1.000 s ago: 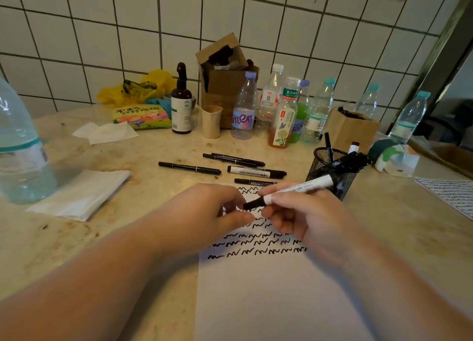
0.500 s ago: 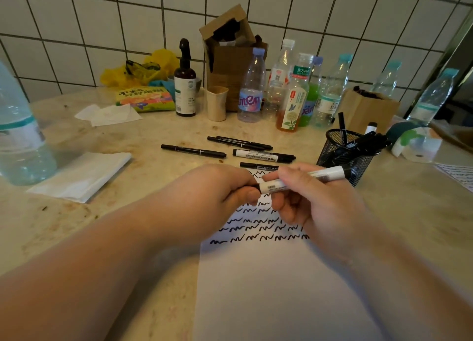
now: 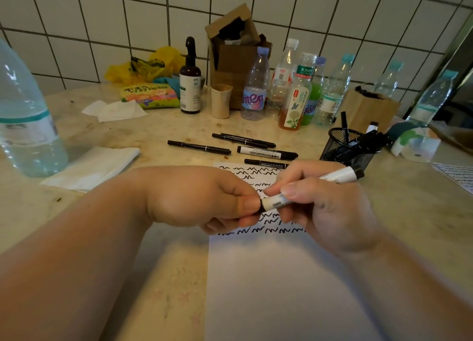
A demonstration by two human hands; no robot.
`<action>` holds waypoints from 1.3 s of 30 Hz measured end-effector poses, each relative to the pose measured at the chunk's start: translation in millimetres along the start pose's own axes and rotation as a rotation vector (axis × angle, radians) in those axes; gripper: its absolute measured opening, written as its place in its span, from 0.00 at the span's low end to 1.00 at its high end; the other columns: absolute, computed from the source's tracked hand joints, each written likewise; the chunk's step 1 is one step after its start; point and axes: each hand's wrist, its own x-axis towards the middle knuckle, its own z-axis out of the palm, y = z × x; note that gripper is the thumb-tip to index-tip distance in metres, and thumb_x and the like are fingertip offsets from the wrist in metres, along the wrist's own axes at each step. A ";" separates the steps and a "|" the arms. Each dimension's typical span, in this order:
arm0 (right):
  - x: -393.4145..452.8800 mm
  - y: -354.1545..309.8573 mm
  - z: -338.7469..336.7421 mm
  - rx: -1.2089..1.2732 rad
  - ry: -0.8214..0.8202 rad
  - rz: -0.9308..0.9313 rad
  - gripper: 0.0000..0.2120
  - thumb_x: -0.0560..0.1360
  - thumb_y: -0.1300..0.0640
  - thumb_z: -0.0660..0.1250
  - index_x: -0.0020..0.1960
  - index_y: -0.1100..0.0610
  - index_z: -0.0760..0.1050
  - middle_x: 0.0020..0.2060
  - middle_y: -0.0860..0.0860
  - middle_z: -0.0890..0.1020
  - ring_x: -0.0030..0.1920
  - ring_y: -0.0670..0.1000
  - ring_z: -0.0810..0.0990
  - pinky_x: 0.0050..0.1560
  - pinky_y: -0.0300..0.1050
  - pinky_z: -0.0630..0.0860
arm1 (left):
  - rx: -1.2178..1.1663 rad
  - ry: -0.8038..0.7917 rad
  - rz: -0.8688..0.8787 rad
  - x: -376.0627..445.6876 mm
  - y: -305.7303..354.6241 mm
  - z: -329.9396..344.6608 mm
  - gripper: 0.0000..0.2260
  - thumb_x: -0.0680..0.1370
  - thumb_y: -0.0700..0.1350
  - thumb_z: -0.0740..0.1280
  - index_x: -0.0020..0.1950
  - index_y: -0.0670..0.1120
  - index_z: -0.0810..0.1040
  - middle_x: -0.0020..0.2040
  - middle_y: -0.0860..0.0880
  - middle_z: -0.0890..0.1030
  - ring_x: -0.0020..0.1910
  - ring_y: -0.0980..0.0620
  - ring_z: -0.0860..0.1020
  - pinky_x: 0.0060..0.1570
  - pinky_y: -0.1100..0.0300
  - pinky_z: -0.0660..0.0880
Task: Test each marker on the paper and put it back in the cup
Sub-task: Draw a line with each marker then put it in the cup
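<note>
A person's two hands meet over a sheet of paper (image 3: 276, 284) on a stained stone counter (image 3: 163, 125), both closed on one white-barrelled marker (image 3: 311, 187). The right hand (image 3: 330, 210) curls round the barrel, thumb pressed along its top, the marker's dark far end jutting out past the knuckles. The left hand (image 3: 204, 197) pinches the marker's black near end between thumb and bent fingers; whether that end is capped cannot be told. Beneath the hands the paper carries rows of black squiggles (image 3: 271, 229). Just beyond the right hand stands a black mesh cup (image 3: 345, 151) holding several markers, close to the tip of the held one. Beyond the left hand's knuckles five more markers (image 3: 266, 152) lie loose on the counter, the nearest touching the paper's far edge. To the left of the left hand are a folded white tissue (image 3: 92, 166) and a large water bottle (image 3: 25, 115). Far beyond both hands, a row of plastic bottles (image 3: 294, 90) and a brown cardboard box (image 3: 235, 56) stand against the tiled wall
</note>
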 end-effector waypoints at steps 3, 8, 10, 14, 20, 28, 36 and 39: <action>-1.5 -6.9 3.6 -0.025 0.000 -0.023 0.08 0.62 0.54 0.68 0.34 0.56 0.85 0.26 0.57 0.79 0.25 0.53 0.75 0.24 0.40 0.65 | -0.138 -0.070 0.014 -2.5 0.0 -0.2 0.13 0.82 0.49 0.57 0.40 0.46 0.73 0.32 0.50 0.63 0.29 0.53 0.60 0.31 0.62 0.61; 7.8 -15.2 -2.5 0.139 0.442 0.133 0.14 0.73 0.61 0.65 0.30 0.62 0.81 0.21 0.55 0.72 0.19 0.48 0.62 0.22 0.42 0.53 | 0.555 0.396 -0.133 2.5 -3.6 -5.8 0.13 0.84 0.53 0.56 0.42 0.54 0.73 0.36 0.56 0.76 0.36 0.57 0.73 0.37 0.61 0.69; 6.0 -23.7 -17.5 0.221 0.583 0.190 0.18 0.78 0.60 0.63 0.30 0.61 0.79 0.22 0.54 0.71 0.19 0.46 0.61 0.21 0.40 0.52 | 0.650 0.571 -0.215 3.2 -5.9 -10.6 0.10 0.84 0.53 0.55 0.46 0.54 0.73 0.41 0.55 0.77 0.40 0.57 0.75 0.38 0.63 0.69; -10.3 -30.5 2.5 -0.195 0.291 0.292 0.14 0.77 0.57 0.67 0.35 0.61 0.82 0.23 0.55 0.75 0.19 0.47 0.66 0.19 0.35 0.60 | 0.582 0.678 -0.153 5.8 -9.1 -9.7 0.11 0.82 0.56 0.57 0.51 0.54 0.77 0.43 0.55 0.78 0.41 0.58 0.75 0.38 0.62 0.72; -32.5 1.0 39.8 -0.046 0.082 0.329 0.07 0.71 0.52 0.71 0.40 0.56 0.81 0.28 0.56 0.80 0.29 0.52 0.74 0.29 0.45 0.68 | 0.716 0.544 -0.218 17.5 -23.1 -3.8 0.11 0.80 0.58 0.61 0.55 0.56 0.79 0.46 0.56 0.80 0.45 0.55 0.77 0.49 0.53 0.77; -33.2 7.6 45.8 -0.119 0.034 0.294 0.07 0.76 0.57 0.70 0.40 0.54 0.82 0.31 0.58 0.83 0.28 0.53 0.79 0.30 0.47 0.75 | 0.717 0.531 -0.181 20.5 -31.4 -1.5 0.12 0.79 0.59 0.63 0.50 0.53 0.81 0.41 0.55 0.80 0.40 0.58 0.76 0.39 0.58 0.74; -31.8 10.8 44.7 -0.181 0.007 0.308 0.05 0.76 0.55 0.70 0.41 0.54 0.82 0.33 0.56 0.85 0.30 0.53 0.83 0.33 0.48 0.78 | 0.683 0.541 -0.192 22.0 -33.9 -0.8 0.13 0.79 0.60 0.63 0.46 0.54 0.81 0.39 0.54 0.81 0.39 0.55 0.77 0.40 0.55 0.76; -31.3 9.5 45.2 -0.199 0.034 0.320 0.07 0.75 0.55 0.70 0.40 0.55 0.81 0.32 0.56 0.85 0.29 0.52 0.83 0.32 0.46 0.78 | 0.673 0.544 -0.204 22.1 -33.0 -1.0 0.13 0.79 0.60 0.63 0.46 0.54 0.81 0.38 0.54 0.80 0.38 0.55 0.77 0.38 0.55 0.75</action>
